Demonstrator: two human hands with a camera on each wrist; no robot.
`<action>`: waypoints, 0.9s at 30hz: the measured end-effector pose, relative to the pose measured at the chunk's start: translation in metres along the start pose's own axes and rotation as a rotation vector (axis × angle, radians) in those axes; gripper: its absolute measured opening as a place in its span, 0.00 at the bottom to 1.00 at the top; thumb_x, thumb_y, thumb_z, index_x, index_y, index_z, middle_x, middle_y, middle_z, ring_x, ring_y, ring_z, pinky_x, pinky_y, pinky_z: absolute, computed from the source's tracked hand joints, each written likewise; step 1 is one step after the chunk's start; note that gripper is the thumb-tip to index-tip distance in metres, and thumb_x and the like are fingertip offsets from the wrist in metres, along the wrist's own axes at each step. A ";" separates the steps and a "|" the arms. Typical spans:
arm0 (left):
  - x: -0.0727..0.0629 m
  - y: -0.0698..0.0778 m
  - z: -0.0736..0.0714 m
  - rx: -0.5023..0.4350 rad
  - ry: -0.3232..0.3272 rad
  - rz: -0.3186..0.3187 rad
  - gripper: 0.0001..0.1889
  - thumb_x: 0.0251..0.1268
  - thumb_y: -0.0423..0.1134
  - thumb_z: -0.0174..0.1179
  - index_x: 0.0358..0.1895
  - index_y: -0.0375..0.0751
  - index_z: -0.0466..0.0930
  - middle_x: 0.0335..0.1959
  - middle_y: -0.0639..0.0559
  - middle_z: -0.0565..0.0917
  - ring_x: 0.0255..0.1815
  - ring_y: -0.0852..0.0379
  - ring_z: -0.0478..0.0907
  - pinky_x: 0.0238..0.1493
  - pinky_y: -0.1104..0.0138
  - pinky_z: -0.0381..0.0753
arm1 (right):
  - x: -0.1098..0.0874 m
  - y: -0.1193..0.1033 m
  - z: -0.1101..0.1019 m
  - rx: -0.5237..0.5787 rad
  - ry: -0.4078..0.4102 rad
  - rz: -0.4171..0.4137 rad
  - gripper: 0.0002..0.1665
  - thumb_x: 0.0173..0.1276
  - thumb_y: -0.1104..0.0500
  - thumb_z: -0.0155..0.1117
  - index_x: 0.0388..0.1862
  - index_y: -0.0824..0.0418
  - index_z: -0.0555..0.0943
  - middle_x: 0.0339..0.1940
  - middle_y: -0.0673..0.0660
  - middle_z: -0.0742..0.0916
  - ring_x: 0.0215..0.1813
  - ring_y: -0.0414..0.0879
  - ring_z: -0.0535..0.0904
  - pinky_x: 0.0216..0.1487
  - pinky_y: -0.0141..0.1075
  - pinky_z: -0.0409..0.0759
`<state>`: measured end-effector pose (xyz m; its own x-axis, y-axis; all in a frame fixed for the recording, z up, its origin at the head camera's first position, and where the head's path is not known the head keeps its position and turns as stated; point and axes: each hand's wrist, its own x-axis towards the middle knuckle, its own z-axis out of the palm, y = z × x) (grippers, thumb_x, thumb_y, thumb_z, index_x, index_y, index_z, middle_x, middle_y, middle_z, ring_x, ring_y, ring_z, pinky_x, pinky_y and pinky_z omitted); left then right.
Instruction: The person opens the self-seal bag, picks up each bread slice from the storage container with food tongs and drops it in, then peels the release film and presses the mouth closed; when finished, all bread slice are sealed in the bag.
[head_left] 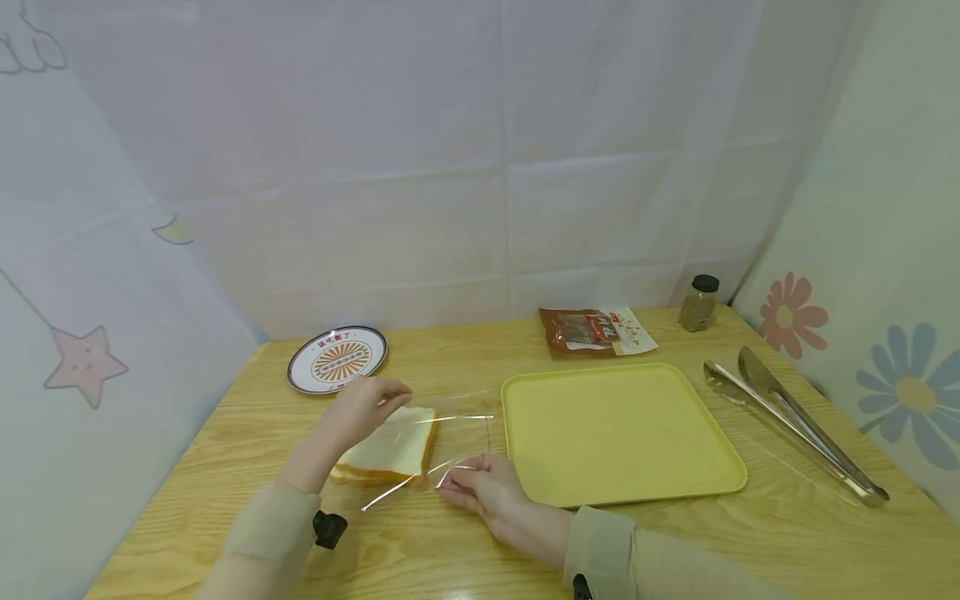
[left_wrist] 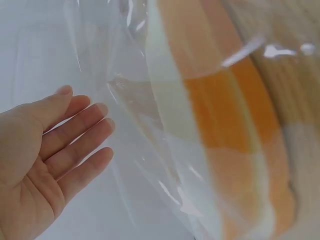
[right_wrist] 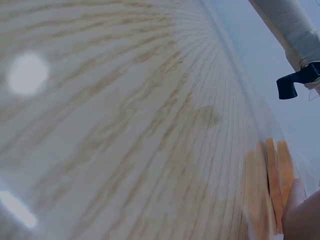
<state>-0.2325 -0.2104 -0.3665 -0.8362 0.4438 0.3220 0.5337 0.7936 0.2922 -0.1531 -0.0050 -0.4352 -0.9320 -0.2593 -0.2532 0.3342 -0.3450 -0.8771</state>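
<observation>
A short stack of sliced bread [head_left: 397, 446] lies on the table under a clear plastic bag [head_left: 461, 429], whose shiny folds extend rightward toward the tray. My left hand [head_left: 369, 407] is above the bread's far left part. In the left wrist view, the left hand [left_wrist: 65, 145] has its fingers mostly straight and slightly spread, beside the film; no film shows between them. My right hand [head_left: 487, 493] pinches the near right edge of the bag between thumb and fingers. Only part of the right hand [right_wrist: 304, 215] shows in the right wrist view, near the bread crusts [right_wrist: 275, 180].
A yellow tray [head_left: 622, 496] lies right of the bag. Behind are a patterned plate [head_left: 303, 371] at left, a brown and white food packet [head_left: 592, 332] and a black-lidded jar [head_left: 699, 304]. Metal tongs [head_left: 795, 425] lie along the right side. Cloth walls [head_left: 375, 167] border the table.
</observation>
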 end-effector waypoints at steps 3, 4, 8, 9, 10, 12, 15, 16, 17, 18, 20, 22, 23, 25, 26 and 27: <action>0.012 0.001 -0.003 0.019 -0.049 0.014 0.07 0.62 0.36 0.61 0.38 0.37 0.86 0.33 0.48 0.88 0.35 0.53 0.85 0.37 0.60 0.84 | 0.001 0.000 -0.001 0.012 -0.020 0.002 0.09 0.64 0.72 0.58 0.42 0.73 0.72 0.31 0.57 0.85 0.35 0.44 0.85 0.49 0.39 0.84; 0.017 0.002 -0.003 0.018 -0.071 0.014 0.07 0.63 0.36 0.61 0.38 0.37 0.86 0.34 0.48 0.88 0.36 0.52 0.85 0.38 0.59 0.84 | 0.001 0.000 -0.002 0.013 -0.022 0.002 0.09 0.64 0.72 0.59 0.43 0.73 0.73 0.31 0.57 0.86 0.35 0.44 0.85 0.49 0.39 0.84; 0.036 0.003 -0.001 0.007 -0.193 0.008 0.09 0.65 0.36 0.58 0.41 0.35 0.85 0.37 0.46 0.87 0.40 0.50 0.84 0.43 0.58 0.84 | 0.001 -0.001 -0.003 0.013 -0.015 0.003 0.08 0.64 0.71 0.59 0.41 0.72 0.75 0.30 0.56 0.86 0.35 0.44 0.85 0.49 0.40 0.84; 0.041 0.003 0.000 0.004 -0.234 0.012 0.10 0.66 0.35 0.57 0.42 0.34 0.85 0.39 0.45 0.87 0.42 0.49 0.84 0.45 0.57 0.83 | 0.001 -0.001 -0.004 0.009 -0.013 0.004 0.07 0.65 0.70 0.59 0.41 0.72 0.76 0.30 0.56 0.86 0.35 0.44 0.85 0.48 0.40 0.84; 0.046 0.003 0.002 -0.008 -0.278 0.010 0.10 0.66 0.35 0.57 0.43 0.33 0.84 0.40 0.43 0.86 0.42 0.49 0.84 0.46 0.57 0.83 | 0.001 -0.001 -0.005 0.004 -0.011 0.004 0.07 0.65 0.69 0.59 0.41 0.72 0.76 0.30 0.56 0.86 0.35 0.44 0.85 0.48 0.39 0.84; 0.056 0.004 0.006 -0.011 -0.374 0.027 0.11 0.67 0.33 0.55 0.46 0.31 0.82 0.44 0.40 0.85 0.45 0.46 0.83 0.49 0.56 0.82 | 0.001 -0.001 -0.006 -0.005 -0.007 0.004 0.07 0.66 0.67 0.59 0.41 0.72 0.77 0.30 0.56 0.86 0.35 0.43 0.85 0.47 0.39 0.85; 0.067 0.003 0.014 0.019 -0.508 0.057 0.13 0.68 0.33 0.53 0.50 0.29 0.80 0.48 0.38 0.83 0.51 0.43 0.80 0.54 0.56 0.80 | 0.000 -0.001 -0.007 -0.005 -0.002 0.003 0.07 0.67 0.67 0.58 0.41 0.72 0.75 0.31 0.56 0.86 0.35 0.44 0.85 0.48 0.39 0.85; 0.070 0.003 0.017 0.022 -0.546 0.055 0.14 0.69 0.33 0.52 0.51 0.28 0.79 0.49 0.37 0.83 0.52 0.42 0.79 0.55 0.55 0.79 | -0.001 0.000 -0.007 -0.004 -0.002 0.003 0.07 0.67 0.67 0.57 0.41 0.71 0.74 0.32 0.57 0.86 0.36 0.44 0.85 0.48 0.39 0.85; 0.072 0.002 0.020 0.036 -0.575 0.061 0.14 0.69 0.33 0.52 0.52 0.29 0.79 0.50 0.37 0.82 0.55 0.42 0.78 0.57 0.55 0.78 | -0.001 0.000 -0.007 0.002 -0.002 0.003 0.07 0.67 0.67 0.57 0.41 0.71 0.73 0.33 0.57 0.86 0.36 0.45 0.85 0.49 0.39 0.84; 0.074 0.001 0.023 0.046 -0.601 0.054 0.14 0.70 0.33 0.51 0.52 0.29 0.79 0.51 0.38 0.82 0.55 0.43 0.78 0.58 0.56 0.77 | -0.002 0.001 -0.007 0.006 -0.001 0.005 0.07 0.67 0.67 0.57 0.41 0.71 0.73 0.33 0.57 0.85 0.37 0.45 0.85 0.49 0.40 0.84; 0.077 0.000 0.028 0.043 -0.643 0.038 0.14 0.71 0.34 0.49 0.50 0.31 0.80 0.48 0.41 0.83 0.51 0.48 0.79 0.56 0.58 0.78 | -0.003 0.002 -0.007 0.007 -0.002 0.012 0.08 0.67 0.68 0.58 0.42 0.71 0.73 0.34 0.58 0.85 0.37 0.46 0.85 0.50 0.41 0.84; 0.080 -0.001 0.032 0.032 -0.658 0.041 0.13 0.71 0.34 0.49 0.47 0.33 0.82 0.42 0.43 0.84 0.43 0.55 0.78 0.49 0.63 0.79 | -0.004 0.003 -0.007 0.005 -0.001 0.015 0.08 0.66 0.68 0.58 0.42 0.72 0.73 0.34 0.58 0.84 0.37 0.46 0.85 0.50 0.41 0.84; 0.082 -0.001 0.034 0.024 -0.662 0.045 0.13 0.71 0.34 0.48 0.45 0.34 0.83 0.40 0.45 0.85 0.39 0.57 0.77 0.46 0.66 0.78 | -0.004 0.003 -0.007 0.006 0.001 0.017 0.09 0.66 0.68 0.58 0.43 0.72 0.74 0.34 0.58 0.85 0.37 0.45 0.85 0.50 0.41 0.84; 0.085 0.000 0.036 -0.006 -0.665 0.057 0.13 0.71 0.34 0.49 0.41 0.34 0.83 0.34 0.45 0.84 0.33 0.60 0.74 0.39 0.69 0.76 | -0.004 0.003 -0.007 0.005 0.001 0.018 0.08 0.66 0.69 0.58 0.42 0.73 0.74 0.34 0.58 0.85 0.36 0.45 0.85 0.51 0.42 0.84; 0.086 0.000 0.037 -0.015 -0.657 0.070 0.12 0.70 0.34 0.50 0.40 0.34 0.84 0.33 0.46 0.85 0.32 0.61 0.73 0.38 0.70 0.75 | -0.004 0.002 -0.007 0.008 0.002 0.016 0.08 0.66 0.69 0.58 0.42 0.72 0.74 0.34 0.58 0.85 0.36 0.45 0.85 0.51 0.41 0.84; 0.087 0.001 0.038 -0.028 -0.651 0.076 0.11 0.70 0.34 0.51 0.40 0.33 0.84 0.34 0.46 0.85 0.32 0.62 0.74 0.38 0.71 0.76 | -0.004 0.002 -0.007 0.010 0.002 0.014 0.08 0.66 0.69 0.59 0.41 0.72 0.74 0.34 0.58 0.85 0.36 0.45 0.85 0.50 0.41 0.84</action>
<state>-0.3093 -0.1547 -0.3724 -0.6967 0.6666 -0.2652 0.5904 0.7427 0.3160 -0.1498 0.0014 -0.4389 -0.9276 -0.2619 -0.2665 0.3487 -0.3503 -0.8693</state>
